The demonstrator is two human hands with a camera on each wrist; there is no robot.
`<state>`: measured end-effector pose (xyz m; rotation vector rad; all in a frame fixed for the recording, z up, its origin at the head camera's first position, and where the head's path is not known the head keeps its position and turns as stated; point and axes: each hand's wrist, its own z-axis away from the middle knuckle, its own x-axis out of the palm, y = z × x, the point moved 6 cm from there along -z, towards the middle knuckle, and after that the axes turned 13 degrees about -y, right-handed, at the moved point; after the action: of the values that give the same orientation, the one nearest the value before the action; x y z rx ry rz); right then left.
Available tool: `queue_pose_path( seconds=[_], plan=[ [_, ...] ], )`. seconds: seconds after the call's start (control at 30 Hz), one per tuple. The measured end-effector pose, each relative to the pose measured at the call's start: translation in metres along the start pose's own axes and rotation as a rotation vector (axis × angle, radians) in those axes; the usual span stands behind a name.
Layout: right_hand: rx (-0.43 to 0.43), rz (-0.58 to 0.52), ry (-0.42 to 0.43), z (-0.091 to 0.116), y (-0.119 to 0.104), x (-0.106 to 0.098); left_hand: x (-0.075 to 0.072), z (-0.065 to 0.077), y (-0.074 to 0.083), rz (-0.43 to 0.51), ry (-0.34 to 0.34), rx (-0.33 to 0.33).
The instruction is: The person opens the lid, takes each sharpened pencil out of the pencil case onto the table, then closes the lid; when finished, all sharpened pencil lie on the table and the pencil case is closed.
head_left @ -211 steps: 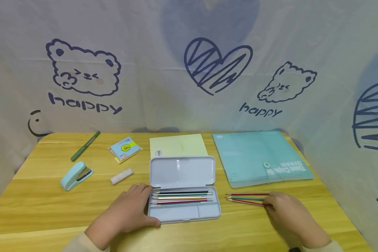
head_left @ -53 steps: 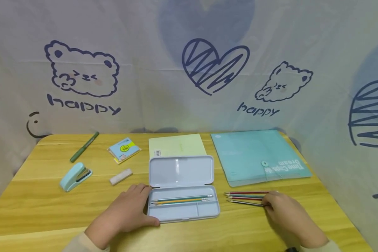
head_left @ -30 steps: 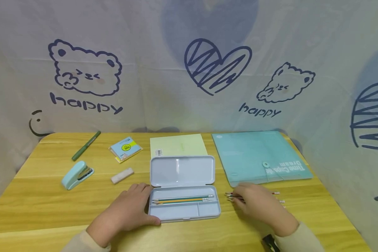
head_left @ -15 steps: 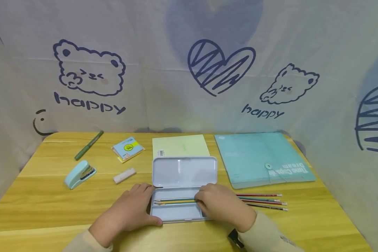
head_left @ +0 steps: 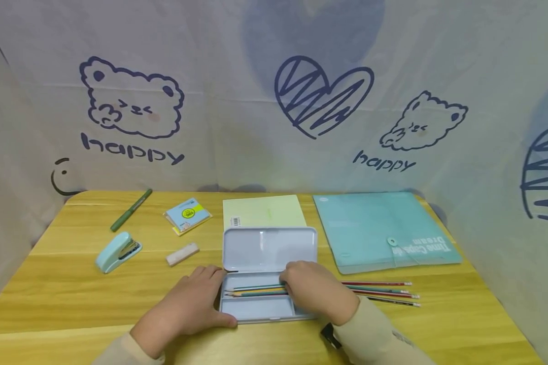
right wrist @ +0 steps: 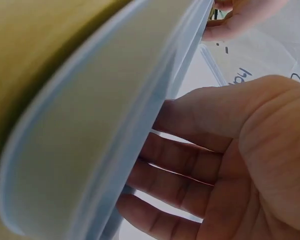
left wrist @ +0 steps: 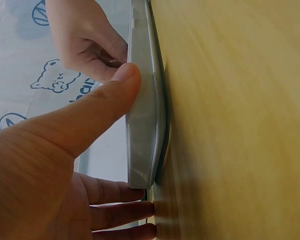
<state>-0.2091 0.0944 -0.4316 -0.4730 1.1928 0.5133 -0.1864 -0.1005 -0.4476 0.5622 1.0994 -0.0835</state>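
A pale blue pencil case (head_left: 255, 307) lies with its lid (head_left: 269, 248) folded back. My left hand (head_left: 192, 304) steadies its left end, thumb at the front wall and fingers along the side; the left wrist view shows that thumb (left wrist: 126, 75) on the wall. Inside the long compartment are teal and yellow pencils (head_left: 260, 290), points to the left. My right hand (head_left: 317, 291) reaches over the case's right end and pinches the pencils near their eraser ends. In the right wrist view its curled fingertips dip behind the case wall (right wrist: 125, 130), which hides the pencils.
Several red, teal and black pencils (head_left: 379, 283) lie on the table right of the case, partly under my right forearm. A teal folder (head_left: 361, 228) and pale green notebook (head_left: 265, 210) lie behind. Stapler (head_left: 117, 252), eraser (head_left: 182, 254), sticky notes (head_left: 188, 215) and green pen (head_left: 131, 210) are left.
Since the earliest frame, several pencils have gone from the case to the table. My right hand has moved left from that bunch into the case. My left hand stays on the case.
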Motion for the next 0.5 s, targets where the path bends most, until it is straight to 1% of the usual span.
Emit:
queue_pose_path(
  seconds=[0.2, 0.5],
  plan=[
    [0.026, -0.020, -0.018, -0.0035, 0.0025, 0.0005, 0.0006, -0.0003, 0.0001, -0.005, 0.003, -0.001],
    [0.034, -0.001, 0.012, -0.0039, 0.0015, -0.0007, 0.0012, -0.0015, 0.0002, -0.004, 0.007, 0.000]
  ],
)
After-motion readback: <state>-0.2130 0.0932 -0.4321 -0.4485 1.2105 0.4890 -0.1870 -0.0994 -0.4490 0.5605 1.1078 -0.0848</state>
